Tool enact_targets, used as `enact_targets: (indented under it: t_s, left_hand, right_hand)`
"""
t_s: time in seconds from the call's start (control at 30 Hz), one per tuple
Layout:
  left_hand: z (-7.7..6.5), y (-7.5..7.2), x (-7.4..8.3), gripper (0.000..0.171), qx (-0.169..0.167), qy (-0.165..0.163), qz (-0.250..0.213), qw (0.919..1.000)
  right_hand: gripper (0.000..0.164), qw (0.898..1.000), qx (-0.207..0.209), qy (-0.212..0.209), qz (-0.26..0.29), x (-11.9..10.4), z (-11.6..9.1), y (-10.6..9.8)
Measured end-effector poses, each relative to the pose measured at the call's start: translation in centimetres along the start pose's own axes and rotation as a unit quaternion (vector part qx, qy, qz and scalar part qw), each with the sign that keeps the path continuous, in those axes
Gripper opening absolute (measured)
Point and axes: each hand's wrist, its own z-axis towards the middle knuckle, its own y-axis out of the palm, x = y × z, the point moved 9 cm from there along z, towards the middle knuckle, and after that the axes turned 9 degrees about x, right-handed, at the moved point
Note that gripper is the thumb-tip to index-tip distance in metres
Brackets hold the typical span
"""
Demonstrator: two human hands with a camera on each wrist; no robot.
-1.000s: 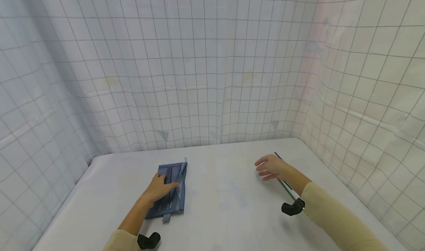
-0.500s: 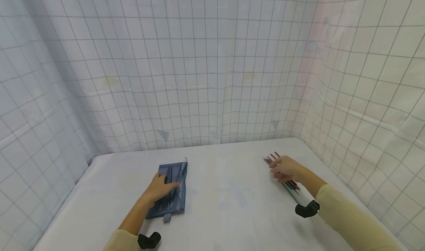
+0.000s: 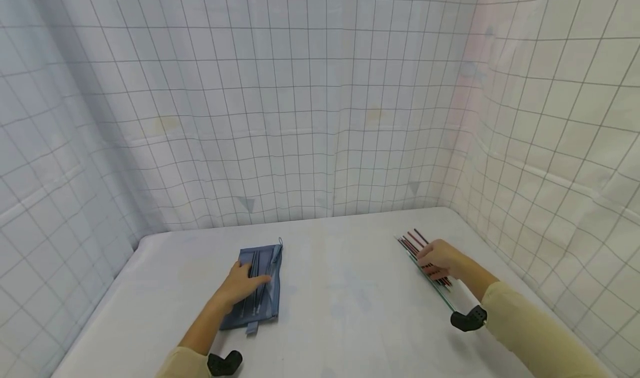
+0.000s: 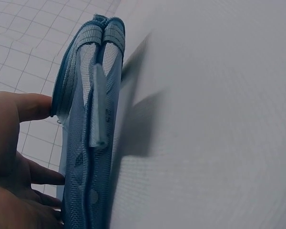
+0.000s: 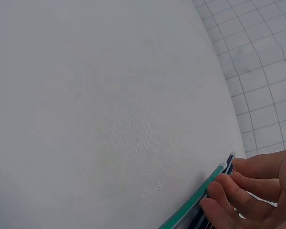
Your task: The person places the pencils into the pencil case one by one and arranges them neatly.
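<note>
A blue zip pouch (image 3: 270,306) lies on the table, left of centre, with several slim dark rods (image 3: 256,261) showing at its front. My left hand (image 3: 240,284) rests on it, thumb and fingers spread; in the left wrist view the fingertips touch the pouch's face (image 4: 93,181). To the right lie several slim pencil-like sticks (image 3: 411,245), red and dark, with a longer green stick (image 3: 440,293) alongside. My right hand (image 3: 441,260) is over them, thumb and bent fingers at the sticks. In the right wrist view, fingertips meet the teal-green stick (image 5: 193,200) and dark ones, partly hidden.
A white cloth-covered table (image 3: 340,289) spans the space between the hands. Grid-patterned white curtains (image 3: 310,117) close off the back and both sides. A black wrist device (image 3: 469,318) sits near the right sleeve, another (image 3: 225,363) near the left.
My right hand has shifted right and slightly toward me, its fingers drawing in over the sticks, whose far ends now show. The left hand and pouch have barely moved.
</note>
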Motion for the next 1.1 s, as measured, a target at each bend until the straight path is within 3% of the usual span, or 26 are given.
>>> enact_targets:
  t_s: [0.17,0.3,0.6,0.9,1.1]
  left_hand:
    - [-0.1,-0.1,0.1,0.088,0.001,0.002,-0.002,1.0]
    - [0.0,-0.1,0.2,0.086,0.002,0.006,-0.004,1.0]
    - [0.1,0.1,-0.1,0.088,0.001,0.01,0.002,1.0]
    - [0.0,0.0,-0.1,0.089,0.003,0.01,0.001,0.9999]
    - [0.0,0.1,-0.1,0.088,0.003,0.011,-0.005,0.9999]
  right_hand:
    - [0.034,1.0,0.014,-0.017,-0.01,0.2,0.1,-0.1]
    - [0.033,0.997,0.039,-0.052,-0.053,0.3,0.3,0.0]
    - [0.027,0.969,0.098,-0.121,-0.192,-0.6,0.2,0.6]
    - [0.022,0.965,0.106,-0.13,-0.2,-1.2,0.1,0.8]
    - [0.023,0.976,0.101,-0.125,-0.145,-1.2,0.4,0.8]
